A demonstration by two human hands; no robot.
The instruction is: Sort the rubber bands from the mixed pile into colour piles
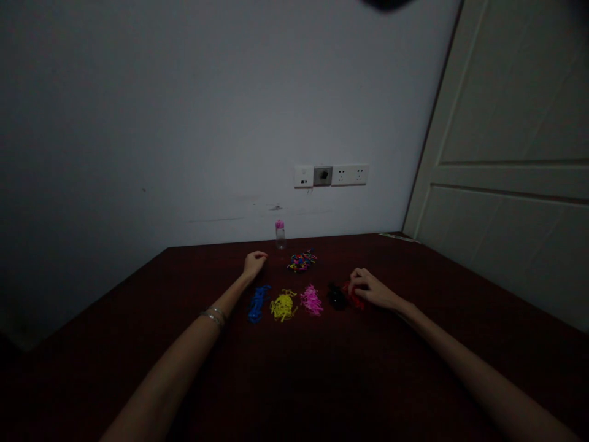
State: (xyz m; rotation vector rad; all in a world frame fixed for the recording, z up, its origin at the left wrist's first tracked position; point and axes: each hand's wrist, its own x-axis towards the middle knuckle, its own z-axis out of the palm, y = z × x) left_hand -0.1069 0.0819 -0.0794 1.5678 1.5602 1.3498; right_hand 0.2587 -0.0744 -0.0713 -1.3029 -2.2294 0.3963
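Observation:
My left hand (254, 264) rests on the table with its fingers curled together, left of a mixed heap of small coloured bands (302, 261). Whatever it may hold is too small to make out. At the right end of a row of piles, my right hand (370, 288) has bent fingers drawn together over the red bands (357, 299), partly covering them. Anything between those fingertips is hidden. Beside the red pile lie black bands (337, 297), then pink bands (311, 301), yellow bands (283, 306) and blue bands (258, 304) towards the left.
A small clear bottle with a pink lid (280, 236) stands behind the mixed heap, near the wall. The dark red table (294, 380) meets the wall, which carries sockets (350, 175). A pale panelled door (510, 184) is on the right.

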